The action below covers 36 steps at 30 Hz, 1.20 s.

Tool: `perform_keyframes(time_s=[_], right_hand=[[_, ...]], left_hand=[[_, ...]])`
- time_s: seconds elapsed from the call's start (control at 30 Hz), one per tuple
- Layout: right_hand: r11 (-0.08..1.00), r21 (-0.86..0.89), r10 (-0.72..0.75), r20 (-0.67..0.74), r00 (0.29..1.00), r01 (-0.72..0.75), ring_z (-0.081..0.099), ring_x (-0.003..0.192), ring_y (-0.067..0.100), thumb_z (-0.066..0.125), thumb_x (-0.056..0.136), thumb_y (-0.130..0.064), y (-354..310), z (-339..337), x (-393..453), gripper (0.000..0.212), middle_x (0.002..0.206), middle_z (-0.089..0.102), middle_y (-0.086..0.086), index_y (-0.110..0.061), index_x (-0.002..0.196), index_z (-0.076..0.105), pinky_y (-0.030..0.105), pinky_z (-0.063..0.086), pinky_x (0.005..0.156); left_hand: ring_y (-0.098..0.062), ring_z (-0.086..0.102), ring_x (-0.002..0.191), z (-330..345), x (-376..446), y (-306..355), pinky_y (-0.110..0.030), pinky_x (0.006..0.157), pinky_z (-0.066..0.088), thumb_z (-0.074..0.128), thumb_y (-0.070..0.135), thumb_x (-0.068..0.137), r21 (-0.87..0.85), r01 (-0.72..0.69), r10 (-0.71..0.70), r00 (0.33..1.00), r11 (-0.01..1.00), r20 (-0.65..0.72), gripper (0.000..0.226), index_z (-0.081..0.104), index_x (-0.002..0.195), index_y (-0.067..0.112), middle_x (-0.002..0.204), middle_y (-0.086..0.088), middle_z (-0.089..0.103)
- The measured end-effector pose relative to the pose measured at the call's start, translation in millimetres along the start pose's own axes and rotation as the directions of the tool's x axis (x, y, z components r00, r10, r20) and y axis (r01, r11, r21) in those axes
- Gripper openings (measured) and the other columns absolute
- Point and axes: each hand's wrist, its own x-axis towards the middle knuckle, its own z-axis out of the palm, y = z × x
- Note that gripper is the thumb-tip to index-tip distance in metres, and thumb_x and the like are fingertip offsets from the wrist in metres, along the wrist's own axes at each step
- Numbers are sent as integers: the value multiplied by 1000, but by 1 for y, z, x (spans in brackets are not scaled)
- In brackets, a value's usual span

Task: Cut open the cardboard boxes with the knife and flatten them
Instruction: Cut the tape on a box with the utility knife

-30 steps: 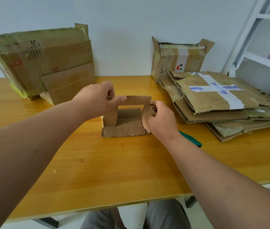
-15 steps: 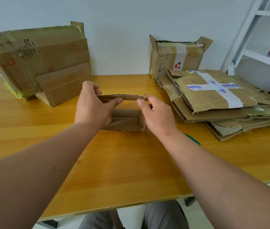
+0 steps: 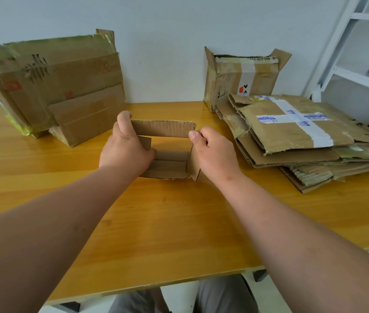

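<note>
Small brown corrugated cardboard box (image 3: pixel 166 152), opened out as a hollow sleeve, stood on the yellow wooden table (image 3: pixel 179 222) directly between the two hands. Left hand (image 3: pixel 125 147) gripped its left wall, fingers curled over the far top edge; right hand (image 3: pixel 212 152) pinched the far panel's right corner, thumb on top, with the right wall beneath the palm. Large taped brown carton (image 3: pixel 50 84) leaned at rear left, a smaller open taped carton (image 3: pixel 242 77) stood at rear right, and a stack of flattened taped cardboard (image 3: pixel 303 141) lay right of the hands, well apart.
</note>
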Motion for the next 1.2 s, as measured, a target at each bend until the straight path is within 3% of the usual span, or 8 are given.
perform_keyframes(time_s=[0.13,0.33,0.53,0.73,0.87,1.0,1.1,1.2], right_hand=[[999,22,26,-10,1000,-26,42,61,12,42,105,-38,3,-5,2,34,66,46,-4,-22,75,43,33,33,56],[939,255,236,12,972,-231,57,85,16,43,103,-41,10,-12,0,27,89,56,-1,-18,110,55,47,58,82],[721,558,376,184,908,-411,66,98,28,55,101,-27,6,-18,-7,3,112,60,8,-28,104,56,42,62,80],[521,661,405,366,838,-540,70,81,28,46,98,-26,2,-22,-12,25,96,72,16,-11,113,59,46,60,86],[700,462,414,358,837,-544,68,95,26,58,95,-35,-2,-20,-20,23,105,70,11,-14,103,63,43,60,86],[969,-114,242,281,929,-218,58,91,16,65,90,-29,-6,-14,-26,28,104,59,-6,-19,115,60,33,52,75],[859,-511,115,265,957,39,50,94,20,54,90,-38,-4,-7,-35,25,105,54,-3,-26,112,60,35,45,78],[798,-586,38,285,958,143,44,108,23,49,91,-32,-5,-2,-39,29,115,45,1,-26,116,62,38,36,88]], left_hand=[[-19,58,78,-11,-2,-2,-32,58,52,68,18,83,-24,-84,87,991,996,104,86,11,146,33,109,-1,52],[-22,53,117,-28,-4,-7,-28,87,45,54,7,94,15,-186,171,926,982,337,73,17,153,30,138,1,51],[-20,52,95,-41,-2,-11,-31,77,41,48,12,98,54,-255,218,904,966,367,17,59,107,22,108,0,58],[-21,48,122,-57,3,-20,-33,100,38,46,9,99,102,-309,233,861,945,452,38,56,129,29,132,8,53],[-20,51,113,-58,-7,-28,-27,87,40,45,12,99,118,-215,108,807,969,581,51,48,135,48,137,5,51],[-17,44,122,-61,-14,-26,-28,96,38,42,13,96,45,-82,31,744,996,668,51,54,132,47,147,16,40],[-17,39,132,-58,-16,-21,-31,103,33,40,33,101,-2,-46,36,752,999,659,36,57,132,36,146,15,43],[-22,36,135,-43,-19,-19,-33,109,30,38,46,101,169,-204,52,771,964,635,45,43,143,35,149,5,38]])
